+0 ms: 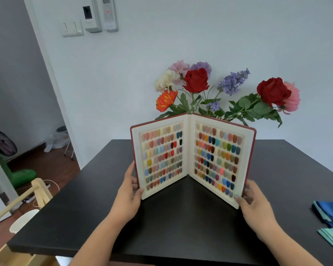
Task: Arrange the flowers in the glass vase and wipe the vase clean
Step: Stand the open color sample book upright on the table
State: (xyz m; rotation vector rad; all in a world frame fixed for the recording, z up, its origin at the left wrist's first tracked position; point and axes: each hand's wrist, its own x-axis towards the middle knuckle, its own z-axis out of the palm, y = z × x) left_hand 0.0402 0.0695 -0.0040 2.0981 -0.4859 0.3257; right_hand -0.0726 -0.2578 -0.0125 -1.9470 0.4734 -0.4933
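a person is standing a red-covered swatch book (pixel 192 156) upright on the black table (pixel 96 189), its two pages spread in a v and showing rows of coloured nail tips. the left hand (pixel 130 191) is closing on the book's left edge, thumb in front and fingers behind the cover; the right hand (pixel 252 198) is clamping the lower right edge the same way. both grips are holding the book, not the flowers.

the flowers (pixel 219 93) are rising just behind the book: two red roses, an orange bloom, cream, pink and purple heads with green leaves. the glass vase is hidden behind the open pages, so whether the stems are sitting in it cannot be told.

as a judgement, this is looking like a clearing step ahead of the arranging. the next move is calling for the book to be shifted aside without knocking the stems, so the vase is reachable. folded blue and teal cloths (pixel 331 217) are lying at the table's right edge, likely for the wiping.

no readable writing or brand is showing on the book; the wall panels (pixel 100 14) are too small to read.
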